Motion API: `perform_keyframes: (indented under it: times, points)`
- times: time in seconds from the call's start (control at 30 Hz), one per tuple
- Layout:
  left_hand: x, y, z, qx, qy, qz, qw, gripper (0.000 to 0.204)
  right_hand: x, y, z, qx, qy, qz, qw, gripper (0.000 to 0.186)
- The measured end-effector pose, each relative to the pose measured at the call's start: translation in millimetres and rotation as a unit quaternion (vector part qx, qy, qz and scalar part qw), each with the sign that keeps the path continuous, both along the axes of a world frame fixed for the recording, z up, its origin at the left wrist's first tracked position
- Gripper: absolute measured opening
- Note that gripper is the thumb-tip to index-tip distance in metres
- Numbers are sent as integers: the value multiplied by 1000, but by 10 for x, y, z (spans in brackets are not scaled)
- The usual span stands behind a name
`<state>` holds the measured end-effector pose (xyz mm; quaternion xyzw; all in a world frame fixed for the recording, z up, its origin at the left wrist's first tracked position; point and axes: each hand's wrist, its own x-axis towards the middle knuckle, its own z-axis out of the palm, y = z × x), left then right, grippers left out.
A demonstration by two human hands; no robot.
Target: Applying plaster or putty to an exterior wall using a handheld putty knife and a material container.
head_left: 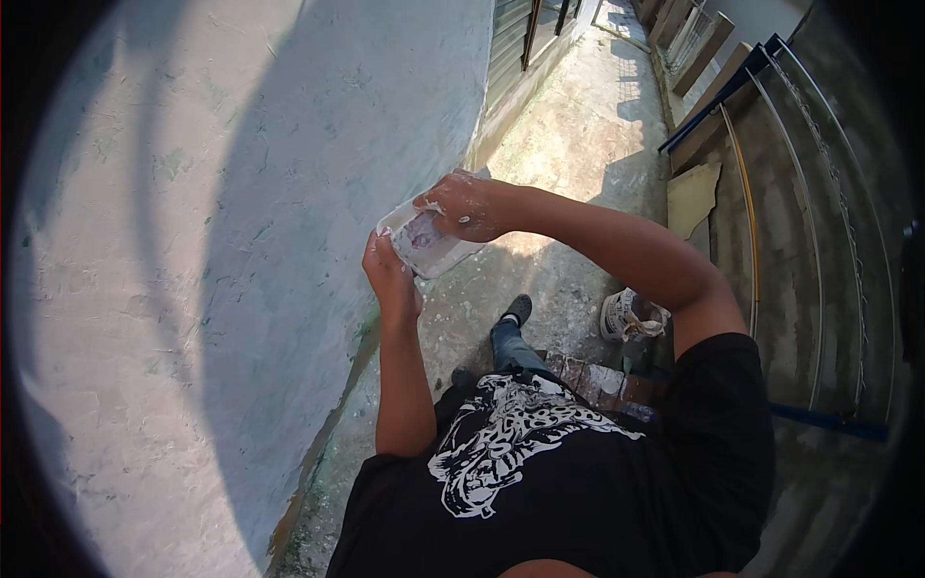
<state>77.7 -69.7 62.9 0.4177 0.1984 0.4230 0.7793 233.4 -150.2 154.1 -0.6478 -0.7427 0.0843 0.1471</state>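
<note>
My left hand [393, 279] grips the near left end of a shallow white plastic tub [445, 258], thumb at its rim. The tub is tilted, and whitish paste clings to its inside. Over the far side of the tub is my right hand [469, 205], its fingers curled down and its knuckles smeared with white. What those fingers hold, if anything, is hidden; a pale corner shows just beyond them. Close to both hands on the left stands a wall [289, 173] with a rough, patchy white coat.
A white bucket [621, 315] with a rag-like thing at its rim stands on the stained concrete floor [564, 260]. Beside it are paint-spattered boards [588, 380]. Along the right wall lean a blue metal frame with rods [771, 53] and a pale broken panel [694, 199].
</note>
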Motion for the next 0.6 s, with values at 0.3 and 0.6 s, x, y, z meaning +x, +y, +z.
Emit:
perform_keyframes:
  times: [0.3,0.6]
  points:
    - [-119,92,6,7,59,-28,998,37,130,86,337,-111,347,-213,907,45]
    - [34,34,-41,-26,24,-15,999,29,578,-468,61,80,656,-228,715,35]
